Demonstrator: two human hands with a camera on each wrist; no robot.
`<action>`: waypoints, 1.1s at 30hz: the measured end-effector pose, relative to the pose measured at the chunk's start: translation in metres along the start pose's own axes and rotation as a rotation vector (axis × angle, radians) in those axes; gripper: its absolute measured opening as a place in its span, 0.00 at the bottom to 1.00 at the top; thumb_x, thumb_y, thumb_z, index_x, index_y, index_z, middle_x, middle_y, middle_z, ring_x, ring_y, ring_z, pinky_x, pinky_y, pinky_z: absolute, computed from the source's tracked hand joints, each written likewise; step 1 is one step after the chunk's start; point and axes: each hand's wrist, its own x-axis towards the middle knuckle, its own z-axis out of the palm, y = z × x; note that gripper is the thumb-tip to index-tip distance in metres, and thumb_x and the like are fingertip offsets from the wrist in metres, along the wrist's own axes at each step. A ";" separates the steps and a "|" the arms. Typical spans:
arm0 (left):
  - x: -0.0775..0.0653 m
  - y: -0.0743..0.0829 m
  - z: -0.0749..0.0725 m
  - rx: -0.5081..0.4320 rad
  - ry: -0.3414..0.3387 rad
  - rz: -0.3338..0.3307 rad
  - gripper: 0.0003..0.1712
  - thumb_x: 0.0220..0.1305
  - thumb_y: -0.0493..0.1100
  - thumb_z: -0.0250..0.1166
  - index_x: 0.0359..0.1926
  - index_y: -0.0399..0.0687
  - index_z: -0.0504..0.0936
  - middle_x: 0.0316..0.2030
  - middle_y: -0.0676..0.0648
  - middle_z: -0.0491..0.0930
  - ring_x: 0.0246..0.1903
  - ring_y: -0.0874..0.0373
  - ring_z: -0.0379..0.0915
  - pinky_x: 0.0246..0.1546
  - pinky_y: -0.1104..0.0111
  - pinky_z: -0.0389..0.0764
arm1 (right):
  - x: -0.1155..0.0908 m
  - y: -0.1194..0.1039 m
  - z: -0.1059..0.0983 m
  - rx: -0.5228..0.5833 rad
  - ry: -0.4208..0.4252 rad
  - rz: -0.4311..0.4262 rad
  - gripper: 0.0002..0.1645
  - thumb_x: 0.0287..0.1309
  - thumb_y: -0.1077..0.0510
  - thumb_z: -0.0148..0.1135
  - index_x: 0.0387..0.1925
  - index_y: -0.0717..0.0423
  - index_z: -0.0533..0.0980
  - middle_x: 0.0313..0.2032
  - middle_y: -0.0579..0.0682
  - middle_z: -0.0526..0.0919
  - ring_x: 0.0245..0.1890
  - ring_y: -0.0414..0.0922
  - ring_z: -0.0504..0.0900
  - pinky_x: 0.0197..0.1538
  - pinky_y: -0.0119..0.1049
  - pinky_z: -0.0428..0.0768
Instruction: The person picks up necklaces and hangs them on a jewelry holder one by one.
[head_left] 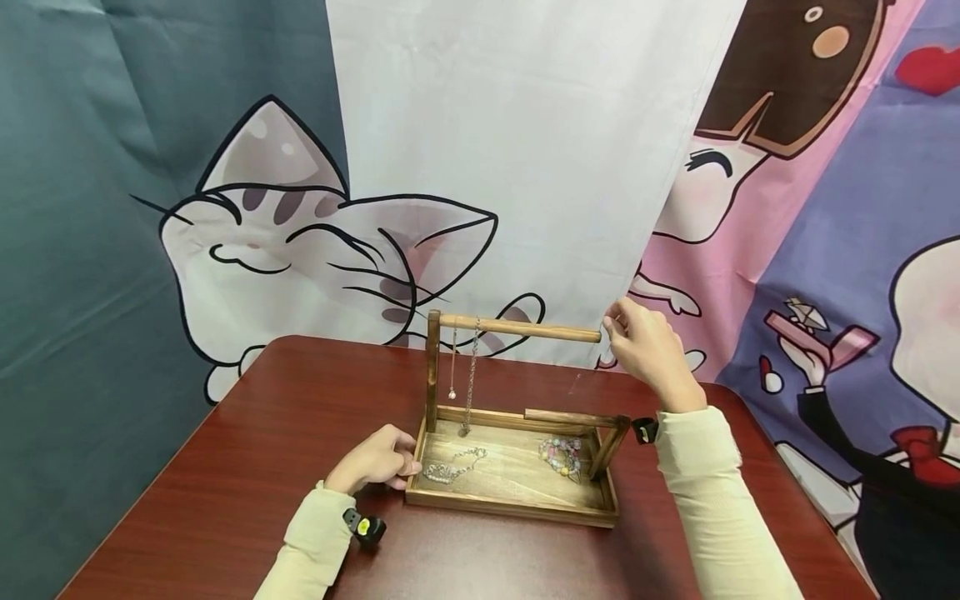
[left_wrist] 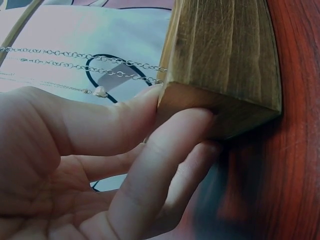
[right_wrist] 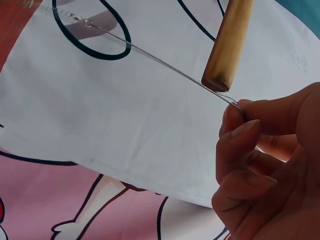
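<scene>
The right hand (head_left: 643, 343) is pinching a thin chain (right_wrist: 165, 64) just beside the free tip of the upper bar (head_left: 525, 329), at two o'clock from the centre of the wooden stand (head_left: 510, 507), and the left hand (head_left: 380, 460) is gripping the stand's side at eight o'clock. A loosening pinch could be dropping the chain onto the lower bar (head_left: 570, 417); a snag at the tip could be tilting the stand. Open air is leaving room towards three o'clock; the far edge of the table (head_left: 187, 517) is running behind at twelve.
</scene>
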 end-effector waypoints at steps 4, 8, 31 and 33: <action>-0.001 0.001 -0.001 -0.001 0.004 -0.006 0.25 0.53 0.27 0.62 0.51 0.16 0.67 0.25 0.45 0.77 0.23 0.58 0.76 0.23 0.66 0.82 | 0.001 -0.005 0.003 -0.006 0.014 -0.001 0.07 0.62 0.53 0.50 0.34 0.49 0.73 0.23 0.48 0.78 0.23 0.47 0.74 0.22 0.40 0.67; -0.001 0.002 -0.001 0.001 0.006 -0.016 0.25 0.54 0.28 0.62 0.52 0.17 0.67 0.26 0.44 0.78 0.23 0.58 0.76 0.23 0.66 0.82 | 0.003 -0.012 0.006 -0.012 0.018 -0.003 0.07 0.62 0.53 0.50 0.34 0.49 0.73 0.22 0.48 0.78 0.22 0.48 0.74 0.21 0.41 0.68; 0.000 -0.001 -0.001 -0.028 -0.025 0.008 0.22 0.55 0.28 0.62 0.50 0.19 0.70 0.27 0.40 0.79 0.22 0.59 0.76 0.22 0.67 0.81 | 0.012 -0.056 0.025 0.030 0.049 -0.063 0.08 0.59 0.53 0.52 0.30 0.50 0.77 0.22 0.46 0.79 0.21 0.46 0.74 0.23 0.41 0.71; 0.000 -0.001 0.000 -0.026 -0.028 0.010 0.21 0.55 0.28 0.61 0.49 0.19 0.71 0.27 0.40 0.78 0.21 0.60 0.75 0.22 0.68 0.81 | 0.012 -0.060 0.027 0.038 0.048 -0.077 0.08 0.59 0.54 0.53 0.30 0.51 0.77 0.22 0.46 0.78 0.21 0.45 0.73 0.23 0.40 0.70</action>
